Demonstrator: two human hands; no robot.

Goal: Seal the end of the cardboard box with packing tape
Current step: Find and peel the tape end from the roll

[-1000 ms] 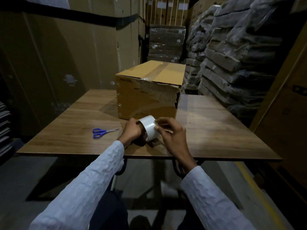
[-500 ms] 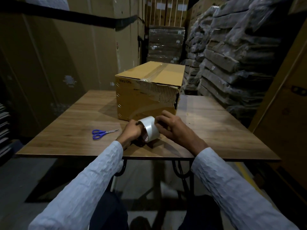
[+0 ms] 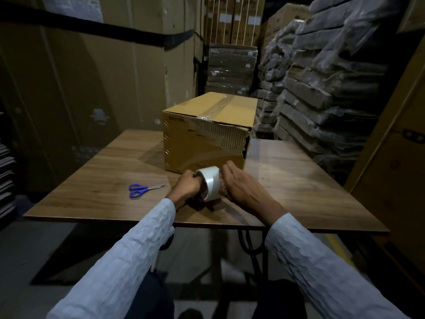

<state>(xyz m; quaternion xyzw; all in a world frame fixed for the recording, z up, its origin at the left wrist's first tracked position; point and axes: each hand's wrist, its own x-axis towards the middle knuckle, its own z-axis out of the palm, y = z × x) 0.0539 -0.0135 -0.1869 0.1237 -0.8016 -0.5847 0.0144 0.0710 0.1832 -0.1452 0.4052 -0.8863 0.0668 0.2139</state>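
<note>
A brown cardboard box (image 3: 202,143) stands on the wooden table (image 3: 299,192), its near end torn at the top right corner, with clear tape along its top seam. Just in front of it a roll of clear packing tape (image 3: 210,181) stands on edge. My left hand (image 3: 187,186) grips the roll from the left, fingers in its core. My right hand (image 3: 241,188) rests on the roll's right side with fingertips curled over its top. The free end of the tape is not visible.
Blue-handled scissors (image 3: 142,189) lie on the table left of my hands. Plastic-wrapped stacks (image 3: 326,84) rise at the right, tall cardboard sheets (image 3: 92,77) at the left, more stacked cartons (image 3: 232,67) behind the box.
My right hand has turned from fingertip picking at the roll's face to lying along its right side. The roll has shifted slightly toward the box. My left hand keeps its grip.
</note>
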